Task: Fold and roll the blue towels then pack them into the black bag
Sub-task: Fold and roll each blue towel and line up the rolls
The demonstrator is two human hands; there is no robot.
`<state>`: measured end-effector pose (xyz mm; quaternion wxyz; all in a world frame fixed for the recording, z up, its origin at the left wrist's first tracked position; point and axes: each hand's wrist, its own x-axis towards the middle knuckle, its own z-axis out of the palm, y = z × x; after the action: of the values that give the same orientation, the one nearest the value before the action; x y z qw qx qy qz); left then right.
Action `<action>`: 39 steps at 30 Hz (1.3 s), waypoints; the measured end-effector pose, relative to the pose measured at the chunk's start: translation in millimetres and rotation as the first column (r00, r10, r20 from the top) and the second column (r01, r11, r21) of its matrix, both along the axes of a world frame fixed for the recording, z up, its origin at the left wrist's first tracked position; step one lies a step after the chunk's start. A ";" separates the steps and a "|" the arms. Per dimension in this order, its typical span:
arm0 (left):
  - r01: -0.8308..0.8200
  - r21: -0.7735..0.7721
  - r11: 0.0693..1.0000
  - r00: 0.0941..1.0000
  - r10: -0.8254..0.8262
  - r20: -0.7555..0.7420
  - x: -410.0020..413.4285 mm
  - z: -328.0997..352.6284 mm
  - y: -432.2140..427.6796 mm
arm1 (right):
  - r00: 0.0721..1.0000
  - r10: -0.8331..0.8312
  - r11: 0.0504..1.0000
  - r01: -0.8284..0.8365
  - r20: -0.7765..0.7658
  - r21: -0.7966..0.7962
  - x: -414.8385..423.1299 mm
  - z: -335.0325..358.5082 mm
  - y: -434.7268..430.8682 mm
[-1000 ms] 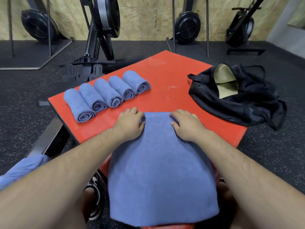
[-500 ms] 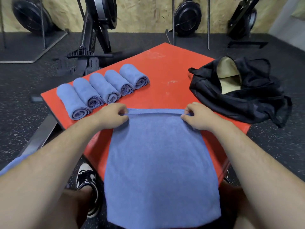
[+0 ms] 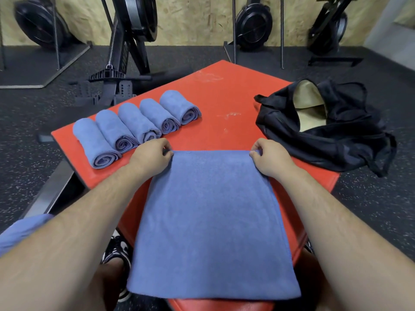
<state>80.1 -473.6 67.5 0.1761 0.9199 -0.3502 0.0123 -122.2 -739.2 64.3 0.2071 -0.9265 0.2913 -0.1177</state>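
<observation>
Closest to the camera, the near end of a flat blue towel point(image 3: 211, 221) hangs over the near corner of a red padded platform point(image 3: 224, 104), with a black-and-white shoe point(image 3: 116, 250) on the floor just left of it and a piece of blue cloth point(image 3: 22, 230) at the lower left edge of the view, partly covered by the left forearm. The towel runs away from the person, smooth and rectangular, between the 2 bare forearms. At its far edge, the left hand point(image 3: 150, 157) pinches the left corner between thumb and curled fingers, and the right hand point(image 3: 272, 159) pinches the right corner the same way; that edge is stretched straight between them, on or just above the platform. Just beyond the left hand, 5 rolled towels point(image 3: 137, 126) lie side by side in a diagonal row on the platform, touching one another, their spiral ends facing the person. Off to the right, the black bag point(image 3: 336, 140) sits slumped on the platform's right edge, its mouth open and showing a pale lining. Farther back stand dark rowing machines point(image 3: 132, 30) on speckled flooring against a chipboard wall.
</observation>
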 end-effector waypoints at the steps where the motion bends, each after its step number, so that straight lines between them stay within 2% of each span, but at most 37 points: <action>1: 0.015 0.011 1.000 1.000 -0.014 -0.022 1.7 0.7 -0.4 | 1.000 0.015 1.000 -0.015 -0.021 0.003 1.0 0.2 -1.4; 5: 0.098 0.032 0.995 0.992 -0.095 -0.088 9.7 -2.0 -0.4 | 0.996 0.038 0.999 -0.036 -0.084 0.030 2.1 -1.3 -0.1; 8: 0.103 0.085 0.991 0.994 -0.104 0.008 7.8 -3.4 -0.7 | 0.992 0.056 0.997 -0.062 -0.115 -0.048 1.3 -3.8 4.9; 10: 0.080 0.085 0.993 0.995 -0.084 0.046 5.7 1.0 0.6 | 0.995 0.061 0.997 -0.065 -0.074 -0.051 -1.6 1.7 5.3; 16: 0.105 -0.155 0.982 0.988 -0.120 -0.092 3.5 32.9 15.5 | 0.992 0.033 0.999 -0.037 0.124 0.036 -16.7 38.5 5.5; 22: 0.013 -0.271 0.963 0.983 -0.062 -0.175 -4.9 69.0 31.3 | 0.968 -0.009 0.998 -0.007 0.251 0.063 -38.5 72.8 8.3; 27: -0.004 -0.307 0.952 0.993 -0.031 -0.110 -12.4 126.6 28.9 | 0.969 0.014 0.999 -0.006 0.248 -0.033 -40.1 131.2 9.8; 31: -0.017 -0.395 0.918 0.999 -0.002 -0.047 -10.6 186.3 22.6 | 0.939 -0.030 0.996 0.057 0.343 -0.068 -36.2 190.9 9.3; 36: 0.044 -0.566 0.823 0.997 -0.004 0.071 -22.0 250.1 22.3 | 0.863 -0.024 0.996 0.065 0.505 -0.065 -44.0 248.8 17.6; 39: 0.080 -0.573 0.815 0.994 -0.025 0.103 -32.1 265.3 27.8 | 0.829 -0.033 0.997 0.070 0.558 -0.044 -56.5 262.2 22.1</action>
<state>48.0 -445.8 332.7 0.4303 0.8119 -0.3630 0.1547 -178.7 -717.0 326.5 0.2505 -0.8499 0.2392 -0.3971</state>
